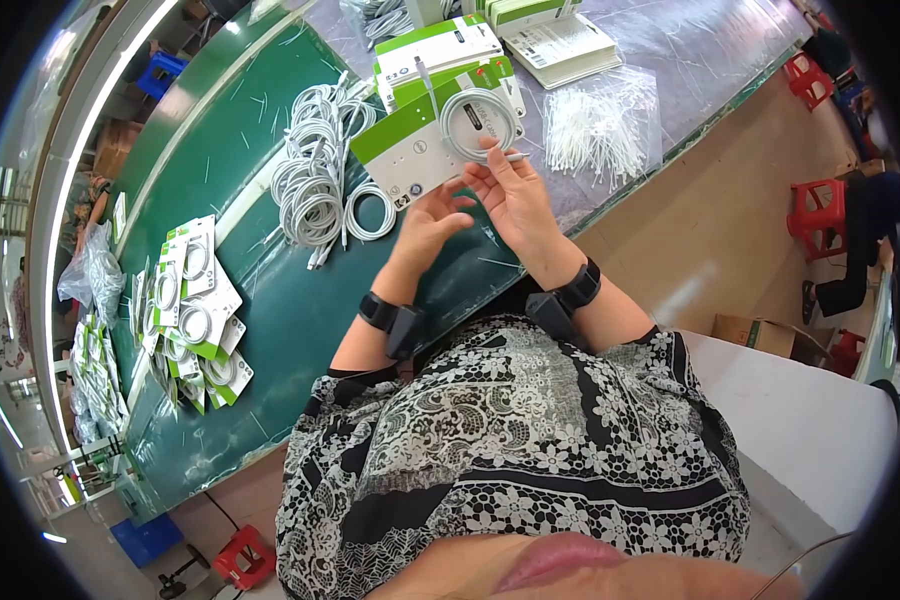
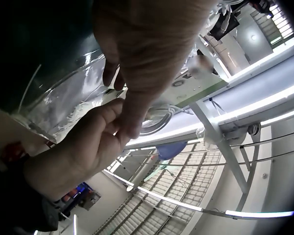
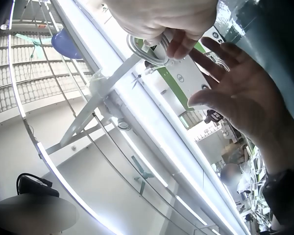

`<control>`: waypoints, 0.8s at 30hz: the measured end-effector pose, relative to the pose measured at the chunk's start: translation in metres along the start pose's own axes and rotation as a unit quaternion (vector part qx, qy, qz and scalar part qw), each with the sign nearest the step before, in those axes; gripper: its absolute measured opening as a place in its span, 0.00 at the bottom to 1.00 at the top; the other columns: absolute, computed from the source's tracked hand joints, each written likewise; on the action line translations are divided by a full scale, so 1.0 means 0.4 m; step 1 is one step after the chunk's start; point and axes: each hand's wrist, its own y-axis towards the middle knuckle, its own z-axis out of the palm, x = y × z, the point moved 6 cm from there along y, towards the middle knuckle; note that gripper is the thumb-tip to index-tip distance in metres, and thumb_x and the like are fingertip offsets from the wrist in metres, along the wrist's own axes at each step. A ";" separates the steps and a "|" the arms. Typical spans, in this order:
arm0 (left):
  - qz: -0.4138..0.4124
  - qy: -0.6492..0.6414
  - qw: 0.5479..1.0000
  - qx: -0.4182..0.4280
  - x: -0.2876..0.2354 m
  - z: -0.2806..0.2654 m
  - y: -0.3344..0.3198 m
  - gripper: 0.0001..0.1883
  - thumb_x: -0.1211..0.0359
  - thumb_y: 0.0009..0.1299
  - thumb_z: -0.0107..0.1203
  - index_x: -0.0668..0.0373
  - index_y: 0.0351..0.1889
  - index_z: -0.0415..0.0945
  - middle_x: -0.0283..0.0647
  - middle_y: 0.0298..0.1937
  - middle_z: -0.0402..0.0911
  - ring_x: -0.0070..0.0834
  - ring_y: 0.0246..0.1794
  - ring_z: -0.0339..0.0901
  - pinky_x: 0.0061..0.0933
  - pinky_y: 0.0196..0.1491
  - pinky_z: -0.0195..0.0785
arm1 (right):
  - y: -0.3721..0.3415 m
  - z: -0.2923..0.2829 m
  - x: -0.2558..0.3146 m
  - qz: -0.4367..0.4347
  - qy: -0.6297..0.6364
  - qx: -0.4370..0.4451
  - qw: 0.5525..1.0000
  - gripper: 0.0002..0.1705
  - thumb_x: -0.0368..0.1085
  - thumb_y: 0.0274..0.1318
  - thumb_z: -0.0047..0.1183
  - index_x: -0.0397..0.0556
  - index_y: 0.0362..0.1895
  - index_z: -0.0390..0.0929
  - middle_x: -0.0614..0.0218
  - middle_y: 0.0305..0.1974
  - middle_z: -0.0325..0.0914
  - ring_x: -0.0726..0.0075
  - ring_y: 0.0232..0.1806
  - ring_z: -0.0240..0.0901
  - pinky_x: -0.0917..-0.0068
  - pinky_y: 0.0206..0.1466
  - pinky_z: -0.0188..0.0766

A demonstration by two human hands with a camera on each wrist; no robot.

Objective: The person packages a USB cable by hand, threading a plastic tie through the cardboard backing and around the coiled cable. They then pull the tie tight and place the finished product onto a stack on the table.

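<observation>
A white-and-green card (image 1: 395, 158) is held up over the table's near edge, with a coiled white cable (image 1: 478, 124) against its right part. My right hand (image 1: 518, 200) pinches the coil's lower edge between thumb and fingers. Beside it, my left hand (image 1: 432, 228) is behind the card's lower edge, palm turned up and thumb apart. In the right wrist view the left hand (image 3: 250, 93) has its fingers extended behind the card (image 3: 188, 76), and the coil (image 3: 149, 51) hangs by the right fingers. The left wrist view shows the right hand (image 2: 90, 142) with bent fingers.
Loose coiled cables (image 1: 315, 180) lie left of the card. Further left is a pile of cards with cables (image 1: 195, 310). Stacked cards (image 1: 560, 50) stand at the back, and a clear bag of white ties (image 1: 600, 125) lies to the right.
</observation>
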 end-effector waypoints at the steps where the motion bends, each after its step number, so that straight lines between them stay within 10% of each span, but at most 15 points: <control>1: -0.001 0.000 1.000 0.001 0.012 0.014 0.004 0.18 0.75 0.70 0.48 0.64 0.58 0.66 0.42 0.56 0.73 0.29 0.51 0.72 0.31 0.54 0.66 | -0.007 0.002 -0.001 -0.001 0.001 -0.001 1.000 0.12 0.37 0.63 0.52 0.47 0.47 0.75 0.67 0.40 0.77 0.70 0.40 0.77 0.74 0.47 0.76; 8: -0.016 -0.323 0.941 -0.100 0.019 0.031 0.052 0.19 0.69 0.73 0.48 0.61 0.61 0.63 0.40 0.60 0.70 0.31 0.58 0.69 0.35 0.60 0.63 | -0.041 -0.004 -0.003 -0.021 -0.016 -0.015 1.000 0.12 0.36 0.63 0.51 0.46 0.48 0.74 0.67 0.40 0.78 0.70 0.40 0.77 0.74 0.47 0.76; 14: 0.025 -0.215 0.963 -0.157 0.006 -0.010 0.067 0.20 0.65 0.74 0.49 0.61 0.61 0.63 0.39 0.57 0.72 0.31 0.55 0.72 0.34 0.55 0.68 | -0.084 -0.016 0.055 -0.085 -0.120 -0.034 0.989 0.12 0.37 0.61 0.54 0.46 0.46 0.75 0.69 0.38 0.77 0.71 0.37 0.76 0.76 0.44 0.74; 17: 0.041 -0.065 0.978 -0.193 0.002 -0.056 0.055 0.20 0.64 0.74 0.49 0.62 0.60 0.63 0.39 0.54 0.73 0.31 0.53 0.74 0.33 0.53 0.71 | -0.109 -0.011 0.124 -0.160 -0.285 -0.037 0.945 0.12 0.39 0.59 0.57 0.46 0.43 0.76 0.70 0.36 0.77 0.73 0.34 0.75 0.78 0.40 0.73; 20: 0.020 0.119 0.987 -0.111 0.003 -0.032 0.042 0.19 0.66 0.73 0.50 0.64 0.59 0.63 0.40 0.51 0.75 0.30 0.49 0.76 0.30 0.48 0.73 | -0.110 0.116 0.200 -0.249 -0.718 0.031 0.649 0.15 0.44 0.55 0.62 0.46 0.37 0.78 0.70 0.32 0.77 0.74 0.30 0.73 0.79 0.33 0.72; 24: 0.127 0.155 0.979 0.026 -0.045 0.067 0.021 0.18 0.68 0.73 0.49 0.65 0.58 0.64 0.42 0.49 0.76 0.30 0.46 0.77 0.30 0.46 0.74 | -0.011 0.153 0.188 -0.195 -0.700 0.070 0.684 0.19 0.49 0.55 0.60 0.44 0.35 0.78 0.68 0.30 0.77 0.73 0.26 0.74 0.78 0.29 0.73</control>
